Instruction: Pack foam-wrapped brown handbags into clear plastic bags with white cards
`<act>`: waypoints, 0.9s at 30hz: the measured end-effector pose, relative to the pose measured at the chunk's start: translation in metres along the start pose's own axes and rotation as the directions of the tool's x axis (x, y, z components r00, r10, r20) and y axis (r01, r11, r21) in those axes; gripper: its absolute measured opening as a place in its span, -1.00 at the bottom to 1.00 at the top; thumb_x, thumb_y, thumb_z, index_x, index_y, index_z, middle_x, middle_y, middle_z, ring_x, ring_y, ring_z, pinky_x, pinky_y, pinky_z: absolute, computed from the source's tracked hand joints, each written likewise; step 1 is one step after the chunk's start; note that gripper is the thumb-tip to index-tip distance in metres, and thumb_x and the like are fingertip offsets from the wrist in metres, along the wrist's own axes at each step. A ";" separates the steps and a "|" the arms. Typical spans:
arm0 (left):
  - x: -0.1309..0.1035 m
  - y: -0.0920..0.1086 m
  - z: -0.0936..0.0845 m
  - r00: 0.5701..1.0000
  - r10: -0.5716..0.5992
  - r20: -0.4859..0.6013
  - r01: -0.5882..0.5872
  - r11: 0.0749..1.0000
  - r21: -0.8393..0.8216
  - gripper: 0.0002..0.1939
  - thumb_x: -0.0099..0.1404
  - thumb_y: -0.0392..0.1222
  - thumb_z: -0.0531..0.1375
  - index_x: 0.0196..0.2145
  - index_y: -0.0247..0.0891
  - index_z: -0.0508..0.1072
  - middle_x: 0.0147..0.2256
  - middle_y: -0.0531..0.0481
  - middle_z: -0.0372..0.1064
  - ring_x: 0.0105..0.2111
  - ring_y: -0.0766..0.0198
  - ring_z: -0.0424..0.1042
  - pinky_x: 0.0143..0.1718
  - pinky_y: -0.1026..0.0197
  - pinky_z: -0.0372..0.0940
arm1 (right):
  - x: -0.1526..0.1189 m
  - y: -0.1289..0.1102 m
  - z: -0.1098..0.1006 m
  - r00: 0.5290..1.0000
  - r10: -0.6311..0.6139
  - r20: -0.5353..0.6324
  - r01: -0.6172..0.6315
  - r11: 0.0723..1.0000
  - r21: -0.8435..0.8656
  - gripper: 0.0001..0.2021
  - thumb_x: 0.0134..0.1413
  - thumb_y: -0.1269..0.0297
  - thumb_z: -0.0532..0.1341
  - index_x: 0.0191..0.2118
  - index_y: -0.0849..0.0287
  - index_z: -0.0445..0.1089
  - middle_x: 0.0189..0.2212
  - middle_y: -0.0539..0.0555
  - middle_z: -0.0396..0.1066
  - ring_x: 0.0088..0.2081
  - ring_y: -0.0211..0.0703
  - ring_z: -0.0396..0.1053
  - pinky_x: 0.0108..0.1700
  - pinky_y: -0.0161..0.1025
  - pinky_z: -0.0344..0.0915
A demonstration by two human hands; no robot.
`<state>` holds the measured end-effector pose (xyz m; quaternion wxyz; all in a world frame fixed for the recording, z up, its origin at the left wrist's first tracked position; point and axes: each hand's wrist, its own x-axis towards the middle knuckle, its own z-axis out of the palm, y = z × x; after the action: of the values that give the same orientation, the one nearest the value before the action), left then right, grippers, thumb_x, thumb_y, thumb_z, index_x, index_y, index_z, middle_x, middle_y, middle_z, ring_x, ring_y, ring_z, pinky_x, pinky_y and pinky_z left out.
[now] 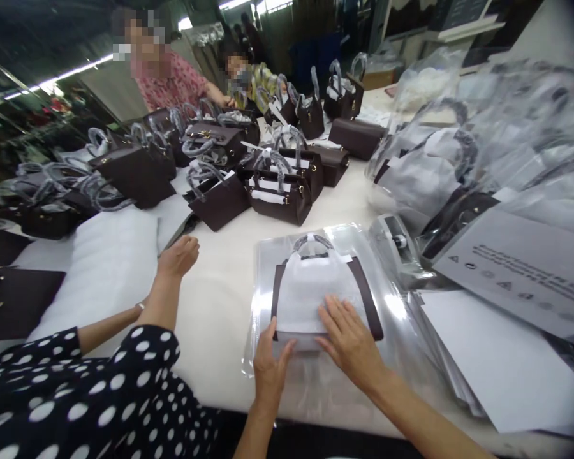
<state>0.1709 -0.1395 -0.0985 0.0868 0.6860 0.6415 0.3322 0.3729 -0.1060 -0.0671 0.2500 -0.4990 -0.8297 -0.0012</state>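
Observation:
A dark brown handbag point(374, 319) lies in front of me, its front covered by a white protective sheet point(310, 296) and its handles point(313, 241) wrapped. Under it, clear plastic bags point(263, 280) are spread on the table. My right hand point(347, 335) rests flat on the white sheet at the bag's lower right, fingers stretched out. At the lower left corner, my left hand point(270, 363) touches the bag's bottom edge, thumb and fingers apart. Neither hand is wrapped around anything.
On the left, a co-worker in a polka-dot sleeve point(148, 347) has a hand point(179, 255) beside white foam sheets point(110, 255). Many brown handbags point(280, 197) stand across the table. Plastic-wrapped bags point(440, 166) and white paper sheets point(497, 357) lie right. Two people point(172, 80) stand behind.

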 end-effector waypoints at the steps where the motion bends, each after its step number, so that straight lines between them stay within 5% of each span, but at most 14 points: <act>1: -0.002 -0.002 0.002 1.000 -0.025 0.005 0.025 0.999 -0.044 -0.50 0.21 -0.15 0.14 0.09 -0.16 0.12 -0.06 -0.14 0.27 -0.05 0.12 0.30 -0.06 0.00 0.30 | 0.006 -0.007 0.004 0.999 -0.031 0.012 0.031 1.000 0.001 -0.52 0.06 0.29 0.17 0.10 0.36 0.17 0.14 0.37 0.07 0.16 0.15 0.02 0.09 0.05 0.11; 5: -0.004 -0.001 0.013 0.969 -0.245 -0.026 0.229 0.934 -0.275 -0.66 0.19 -0.13 0.16 -0.08 -0.19 0.25 0.03 -0.15 0.15 0.04 0.10 0.20 -0.01 -0.01 0.24 | 0.022 -0.028 0.020 0.997 -0.076 0.026 0.076 0.997 0.007 -0.64 0.13 0.32 0.09 0.06 0.21 0.23 0.11 0.26 0.15 0.10 0.09 0.13 -0.09 -0.02 0.19; 8: -0.001 -0.008 0.013 0.943 -0.325 0.071 0.321 0.830 -0.456 -0.69 0.17 -0.11 0.18 -0.15 -0.22 0.24 0.02 -0.17 0.17 -0.03 0.15 0.28 -0.04 0.03 0.26 | 0.024 -0.032 0.027 0.997 -0.078 -0.019 0.078 0.996 0.049 -0.70 0.16 0.41 0.04 0.01 0.15 0.28 0.05 0.18 0.25 0.05 0.02 0.19 -0.11 -0.05 0.16; 15: 0.022 -0.018 -0.013 0.965 -0.081 0.249 0.189 0.875 -0.445 -0.63 0.13 -0.13 0.21 -0.09 -0.17 0.29 0.08 -0.16 0.12 0.00 0.13 0.24 -0.18 0.13 0.34 | 0.015 -0.022 0.032 0.976 -0.177 -0.129 0.203 0.952 0.231 -0.65 0.15 0.50 0.03 0.05 0.18 0.22 -0.01 0.14 0.32 0.11 -0.08 0.15 0.12 0.05 0.04; 20: 0.038 -0.003 -0.025 0.948 -0.065 0.311 0.190 0.900 -0.391 -0.92 0.15 -0.22 0.17 -0.46 -0.27 0.37 0.17 -0.18 0.00 0.02 0.08 0.22 -0.03 0.03 0.20 | 0.015 -0.019 0.030 0.969 -0.178 -0.174 0.225 0.923 0.312 -0.59 0.13 0.54 0.02 0.10 0.18 0.17 -0.03 0.17 0.34 0.10 -0.09 0.18 0.10 0.05 0.14; 24: 0.051 0.007 -0.029 0.907 -0.138 0.398 0.310 0.859 -0.409 -0.91 0.11 -0.25 0.16 -0.52 -0.25 0.34 -0.17 -0.05 0.33 -0.24 0.24 0.32 -0.22 0.21 0.23 | 0.015 -0.019 0.024 0.961 -0.192 -0.198 0.252 0.904 0.345 -0.57 0.09 0.56 0.06 0.11 0.21 0.16 -0.01 0.21 0.32 0.11 -0.06 0.16 0.09 0.08 0.19; 27: 0.056 0.008 -0.025 0.901 -0.219 0.374 0.365 0.850 -0.381 -0.92 0.04 -0.29 0.16 -0.57 -0.25 0.33 -0.47 0.08 0.25 -0.41 0.32 0.26 -0.33 0.27 0.17 | 0.012 -0.018 0.023 0.953 -0.250 -0.173 0.295 0.896 0.332 -0.56 0.09 0.57 0.06 0.11 0.23 0.16 -0.01 0.20 0.31 0.12 -0.06 0.14 0.10 0.06 0.21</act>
<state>0.1610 -0.0963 -0.0558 0.3919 0.5853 0.6247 0.3371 0.3437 -0.0988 -0.0779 0.3849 -0.3233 -0.8606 0.0819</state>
